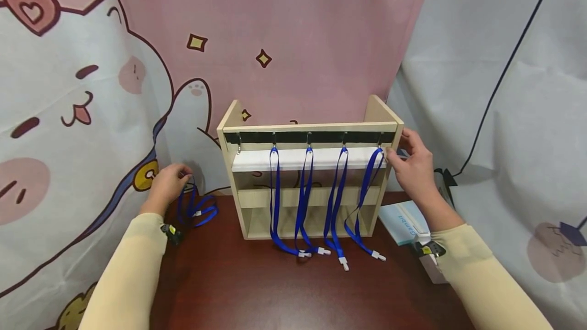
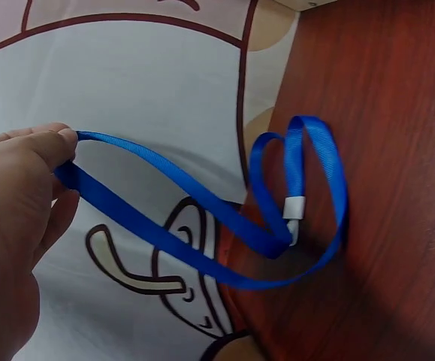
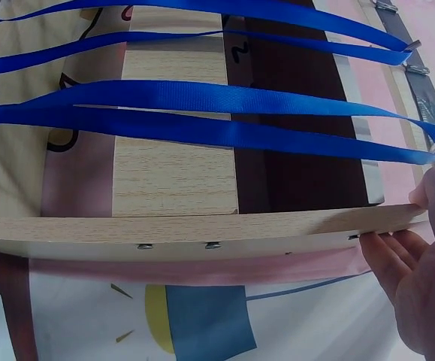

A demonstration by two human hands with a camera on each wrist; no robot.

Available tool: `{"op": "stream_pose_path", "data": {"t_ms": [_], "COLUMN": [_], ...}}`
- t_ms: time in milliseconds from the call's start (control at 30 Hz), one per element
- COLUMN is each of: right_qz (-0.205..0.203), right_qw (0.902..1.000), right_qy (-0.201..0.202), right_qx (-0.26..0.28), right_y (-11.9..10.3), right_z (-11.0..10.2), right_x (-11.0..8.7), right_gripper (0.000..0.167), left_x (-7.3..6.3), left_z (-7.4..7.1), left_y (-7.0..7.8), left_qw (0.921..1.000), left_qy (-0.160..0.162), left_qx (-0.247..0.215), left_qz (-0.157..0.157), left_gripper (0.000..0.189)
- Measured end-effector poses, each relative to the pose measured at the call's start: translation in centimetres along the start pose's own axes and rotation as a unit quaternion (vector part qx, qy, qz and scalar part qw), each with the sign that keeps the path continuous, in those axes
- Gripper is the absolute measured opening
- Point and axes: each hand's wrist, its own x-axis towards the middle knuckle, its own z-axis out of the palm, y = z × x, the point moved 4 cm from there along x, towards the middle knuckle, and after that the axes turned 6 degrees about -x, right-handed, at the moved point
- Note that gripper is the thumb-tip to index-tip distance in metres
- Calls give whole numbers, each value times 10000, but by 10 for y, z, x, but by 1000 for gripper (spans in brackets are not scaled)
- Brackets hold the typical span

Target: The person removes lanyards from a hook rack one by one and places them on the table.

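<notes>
At the left of the head view, my left hand [image 1: 168, 186] pinches the loop of a blue lanyard [image 2: 138, 230] between thumb and fingers. Its lower end, with a white clip [image 2: 294, 210], lies on the table. A small wooden rack [image 1: 309, 127] stands in the middle. Several blue lanyards [image 1: 276, 197] hang from hooks on its black strip [image 1: 293, 137], their white clips reaching the tabletop. The leftmost hook [image 1: 239, 147] carries no lanyard. My right hand [image 1: 416, 169] grips the rack's right side panel [image 3: 292, 224], thumb at the front edge and fingers on the outer face.
The dark red-brown table [image 1: 284, 294] extends in front of the rack. A light blue box [image 1: 403, 222] lies right of it, under my right forearm. A printed pink and white curtain [image 1: 312, 39] hangs behind, and a black cable [image 1: 509, 65] runs down at the right.
</notes>
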Motion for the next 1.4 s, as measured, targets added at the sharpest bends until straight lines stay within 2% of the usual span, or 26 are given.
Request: {"op": "stream_pose_path", "data": {"t_ms": [133,467,667,1167,1400], "right_qz": [-22,14,-40,-12,28], "right_qw": [10000,10000,10000,10000,10000], "right_qy": [20,8,33,7,15], "right_qx": [12,-8,27,-10,-15], "right_y": [1,-1,-2,-2,-1], "right_z": [0,1,1,1,1], "right_x": [0,0,1,1,1], "right_gripper": [50,50,50,49,49], "left_x": [-3,-15,-18,-27,-32], "left_z": [8,30,43,66,72], "left_y": [-3,-20,-32,-49,-48], "left_qw": [10000,9974,9955,9957,9945], "left_qy": [8,59,119,-12,-93], "left_qx": [-95,-646,-844,-810,-912], "left_qz": [25,-301,-424,-455,-512], "left_gripper": [13,13,14,11,15]}}
